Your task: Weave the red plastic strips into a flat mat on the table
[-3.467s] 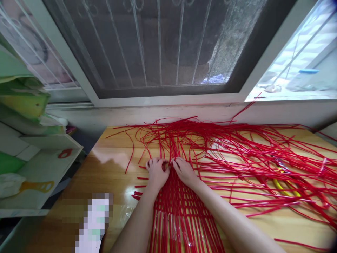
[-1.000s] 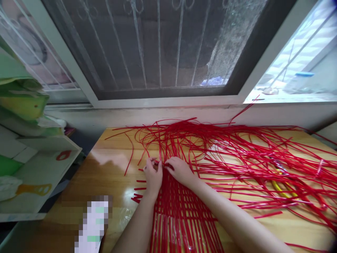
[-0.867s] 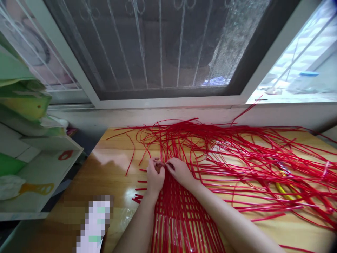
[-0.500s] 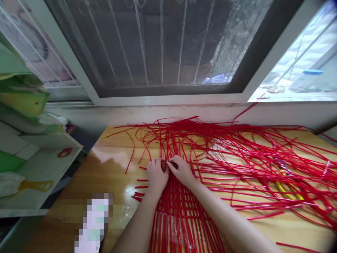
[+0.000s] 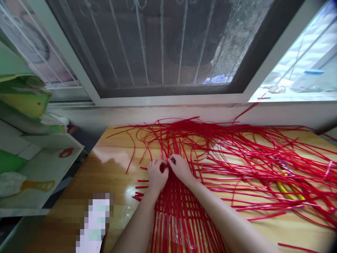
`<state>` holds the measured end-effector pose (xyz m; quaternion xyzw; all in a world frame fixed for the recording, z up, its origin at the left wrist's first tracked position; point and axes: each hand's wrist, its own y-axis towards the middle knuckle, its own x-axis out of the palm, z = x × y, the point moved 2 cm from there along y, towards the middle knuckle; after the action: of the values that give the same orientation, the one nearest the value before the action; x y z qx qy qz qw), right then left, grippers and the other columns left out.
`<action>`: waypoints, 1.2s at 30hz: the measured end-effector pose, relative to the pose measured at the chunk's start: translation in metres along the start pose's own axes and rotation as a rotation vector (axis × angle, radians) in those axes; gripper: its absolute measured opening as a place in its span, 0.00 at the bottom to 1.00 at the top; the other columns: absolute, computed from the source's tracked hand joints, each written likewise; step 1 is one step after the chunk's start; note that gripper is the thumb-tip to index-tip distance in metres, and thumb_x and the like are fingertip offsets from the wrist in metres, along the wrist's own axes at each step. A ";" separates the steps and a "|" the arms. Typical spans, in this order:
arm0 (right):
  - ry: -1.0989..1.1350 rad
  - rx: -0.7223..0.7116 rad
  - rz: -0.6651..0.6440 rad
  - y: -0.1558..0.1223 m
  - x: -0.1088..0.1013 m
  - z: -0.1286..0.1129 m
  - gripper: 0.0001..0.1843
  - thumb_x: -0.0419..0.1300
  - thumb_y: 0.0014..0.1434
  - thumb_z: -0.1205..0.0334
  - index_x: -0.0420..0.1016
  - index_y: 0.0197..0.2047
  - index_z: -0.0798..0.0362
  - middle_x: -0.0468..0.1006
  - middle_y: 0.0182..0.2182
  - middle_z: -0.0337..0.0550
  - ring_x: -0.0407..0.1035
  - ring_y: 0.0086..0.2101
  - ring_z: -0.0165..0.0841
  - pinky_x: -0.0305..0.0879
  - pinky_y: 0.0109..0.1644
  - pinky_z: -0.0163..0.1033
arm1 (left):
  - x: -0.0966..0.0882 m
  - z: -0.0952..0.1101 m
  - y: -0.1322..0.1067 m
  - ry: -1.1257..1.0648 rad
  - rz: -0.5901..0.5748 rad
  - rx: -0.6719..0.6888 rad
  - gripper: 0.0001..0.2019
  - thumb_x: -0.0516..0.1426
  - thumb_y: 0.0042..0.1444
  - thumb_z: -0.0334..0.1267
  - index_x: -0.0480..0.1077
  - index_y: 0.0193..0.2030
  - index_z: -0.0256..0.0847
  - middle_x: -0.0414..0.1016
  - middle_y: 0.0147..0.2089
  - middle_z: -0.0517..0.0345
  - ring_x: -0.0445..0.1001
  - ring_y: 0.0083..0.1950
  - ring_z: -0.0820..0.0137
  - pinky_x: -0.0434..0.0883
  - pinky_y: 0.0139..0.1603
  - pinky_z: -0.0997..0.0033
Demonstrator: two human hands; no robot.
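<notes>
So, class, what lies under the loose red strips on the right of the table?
A yellow tool shows through the strips, lying on the table. Most of it is covered, so its kind is unclear.

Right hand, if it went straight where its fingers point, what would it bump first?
Likely the left hand: the right hand points left and away, fingertips nearly meeting it over the red strips. Whether they already touch is unclear.

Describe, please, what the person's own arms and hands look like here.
The left forearm and right forearm are bare right down to the picture's lower edge, and no sleeve shows. The left hand and right hand wear no gloves. No ring, watch, bracelet or marking is visible on either.
</notes>
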<state>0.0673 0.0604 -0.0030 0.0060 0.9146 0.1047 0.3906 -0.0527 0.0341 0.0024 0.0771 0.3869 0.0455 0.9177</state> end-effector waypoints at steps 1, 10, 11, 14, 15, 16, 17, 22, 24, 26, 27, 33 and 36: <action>-0.011 0.000 -0.001 0.000 0.000 -0.001 0.08 0.51 0.56 0.65 0.65 0.26 0.54 0.68 0.24 0.39 0.62 0.26 0.29 0.55 0.31 0.33 | -0.001 0.000 0.000 -0.010 0.006 0.003 0.06 0.53 0.44 0.30 0.67 0.31 0.41 0.69 0.36 0.57 0.65 0.41 0.65 0.61 0.43 0.64; 0.002 -0.207 -0.164 -0.009 -0.009 -0.002 0.05 0.55 0.50 0.70 0.65 0.25 0.54 0.65 0.25 0.37 0.60 0.28 0.27 0.55 0.31 0.31 | 0.003 -0.005 0.000 -0.076 0.113 -0.001 0.10 0.52 0.44 0.28 0.65 0.34 0.41 0.67 0.38 0.55 0.66 0.42 0.65 0.63 0.45 0.62; 0.009 -0.222 -0.161 -0.010 -0.010 -0.001 0.03 0.55 0.51 0.70 0.66 0.27 0.54 0.66 0.26 0.37 0.60 0.28 0.28 0.55 0.32 0.31 | 0.002 -0.005 0.000 -0.116 0.147 -0.002 0.11 0.52 0.45 0.29 0.64 0.37 0.41 0.67 0.39 0.55 0.66 0.43 0.65 0.63 0.46 0.62; 0.017 -0.257 -0.137 -0.013 -0.012 -0.002 0.04 0.54 0.49 0.71 0.65 0.29 0.54 0.66 0.27 0.39 0.60 0.29 0.29 0.57 0.33 0.33 | 0.001 -0.005 0.000 -0.205 0.178 -0.022 0.12 0.52 0.50 0.33 0.61 0.43 0.39 0.68 0.41 0.53 0.67 0.44 0.66 0.63 0.48 0.62; 0.017 -0.266 -0.134 -0.014 -0.012 -0.003 0.05 0.53 0.48 0.72 0.65 0.30 0.53 0.66 0.28 0.39 0.60 0.29 0.30 0.58 0.33 0.34 | 0.001 -0.005 0.000 -0.215 0.163 -0.036 0.10 0.51 0.52 0.34 0.61 0.42 0.39 0.68 0.41 0.53 0.67 0.43 0.67 0.63 0.48 0.62; 0.016 -0.271 -0.132 -0.015 -0.012 -0.004 0.07 0.53 0.47 0.73 0.66 0.31 0.53 0.67 0.28 0.39 0.61 0.30 0.30 0.58 0.34 0.34 | 0.001 -0.005 0.000 -0.222 0.150 -0.053 0.08 0.50 0.53 0.34 0.61 0.41 0.39 0.68 0.40 0.53 0.67 0.42 0.67 0.64 0.47 0.63; 0.017 -0.272 -0.125 -0.016 -0.012 -0.006 0.09 0.53 0.46 0.74 0.66 0.33 0.53 0.67 0.29 0.40 0.61 0.30 0.30 0.59 0.35 0.35 | 0.001 -0.005 0.001 -0.230 0.148 -0.074 0.07 0.49 0.53 0.34 0.61 0.40 0.39 0.68 0.38 0.53 0.68 0.41 0.68 0.64 0.46 0.63; -0.014 -0.343 -0.059 -0.017 -0.012 -0.018 0.17 0.54 0.50 0.71 0.65 0.45 0.55 0.69 0.37 0.46 0.62 0.39 0.34 0.60 0.45 0.39 | 0.001 -0.013 0.001 -0.369 0.279 -0.178 0.08 0.49 0.51 0.31 0.56 0.39 0.40 0.63 0.34 0.57 0.67 0.37 0.71 0.66 0.42 0.66; -0.060 -0.390 -0.088 -0.016 -0.010 -0.022 0.13 0.54 0.53 0.68 0.67 0.43 0.54 0.70 0.37 0.46 0.63 0.39 0.35 0.60 0.44 0.39 | 0.002 -0.016 0.001 -0.446 0.326 -0.205 0.08 0.49 0.50 0.32 0.55 0.38 0.41 0.62 0.34 0.57 0.66 0.36 0.71 0.66 0.41 0.67; -0.095 -0.397 -0.104 -0.014 -0.007 -0.022 0.08 0.53 0.55 0.67 0.70 0.39 0.53 0.71 0.34 0.45 0.63 0.37 0.34 0.61 0.41 0.38 | 0.002 -0.019 0.001 -0.498 0.353 -0.219 0.08 0.49 0.51 0.33 0.55 0.38 0.41 0.62 0.34 0.57 0.66 0.36 0.71 0.67 0.41 0.68; -0.108 -0.393 -0.104 -0.013 -0.005 -0.021 0.07 0.52 0.56 0.67 0.71 0.37 0.54 0.71 0.32 0.44 0.63 0.36 0.33 0.61 0.40 0.38 | 0.002 -0.019 0.002 -0.513 0.359 -0.223 0.08 0.49 0.51 0.34 0.55 0.39 0.40 0.62 0.34 0.57 0.66 0.35 0.72 0.67 0.40 0.68; -0.072 -0.363 -0.108 -0.010 -0.001 -0.014 0.07 0.52 0.57 0.67 0.72 0.35 0.54 0.72 0.30 0.43 0.64 0.34 0.32 0.61 0.39 0.36 | -0.001 -0.019 0.004 -0.494 0.252 -0.163 0.10 0.46 0.53 0.33 0.59 0.42 0.39 0.67 0.37 0.54 0.69 0.39 0.70 0.67 0.45 0.67; 0.021 -0.293 -0.099 -0.009 -0.001 -0.012 0.07 0.53 0.56 0.68 0.72 0.33 0.54 0.73 0.30 0.43 0.65 0.33 0.31 0.61 0.38 0.36 | -0.003 -0.020 0.006 -0.432 0.211 -0.129 0.12 0.46 0.51 0.29 0.62 0.42 0.39 0.69 0.39 0.54 0.69 0.42 0.70 0.66 0.49 0.64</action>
<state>0.0599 0.0494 0.0039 -0.0975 0.8926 0.2178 0.3826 -0.0698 0.0416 -0.0082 0.0664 0.1677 0.1479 0.9724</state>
